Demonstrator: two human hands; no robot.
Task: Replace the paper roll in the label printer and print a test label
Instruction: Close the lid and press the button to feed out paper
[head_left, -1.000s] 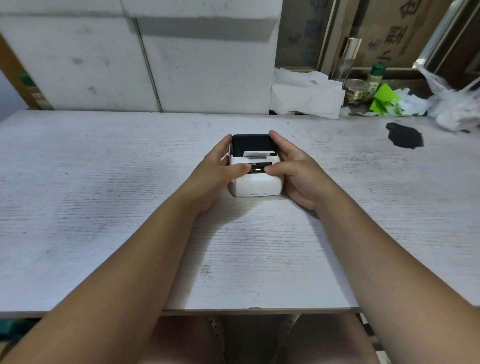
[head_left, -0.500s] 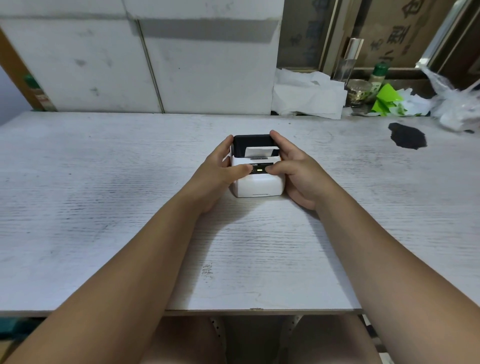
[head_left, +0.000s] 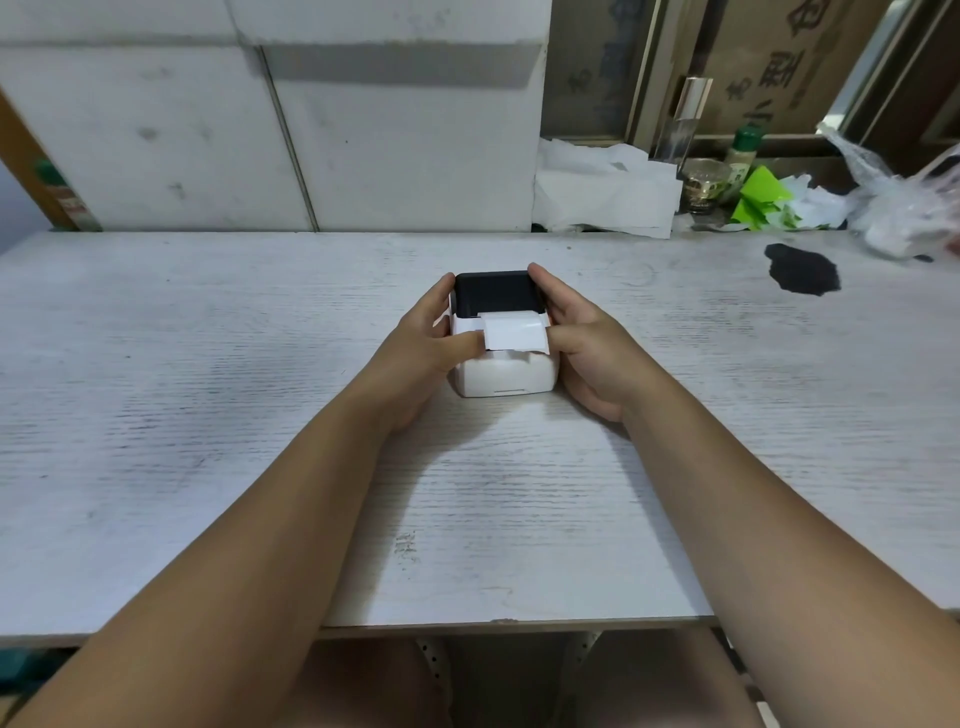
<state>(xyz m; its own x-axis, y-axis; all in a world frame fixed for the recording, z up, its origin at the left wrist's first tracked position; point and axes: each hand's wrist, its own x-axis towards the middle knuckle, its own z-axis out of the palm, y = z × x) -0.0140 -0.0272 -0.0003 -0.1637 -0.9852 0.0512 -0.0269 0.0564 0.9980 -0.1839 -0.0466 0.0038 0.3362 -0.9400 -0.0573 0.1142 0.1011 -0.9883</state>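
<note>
Head view looks down on a white wood-grain tabletop with a small label printer standing near its middle. Its body is white and its lid at the far end is black. A blank white label sticks out of the slot between lid and body and curls toward the person, lying over the printer's top face and hiding what is under it.

Both bare hands cup the printer from the sides. On the left hand the fingers lie together along the printer's left side, reaching up to the black lid, while the thumb rests on the top face and touches the label's left edge. On the right hand the fingers lie together along the right side, their tips at the lid's far corner, and the thumb touches the label's right edge. Whether the thumbs press down or merely rest cannot be told. Both forearms stretch from the near edge of the tabletop to the printer.

Well apart on the far right, a black stain marks the tabletop. Behind the far edge lie crumpled white paper, a glass jar, green scraps and a clear plastic bag. White panels stand along the back.
</note>
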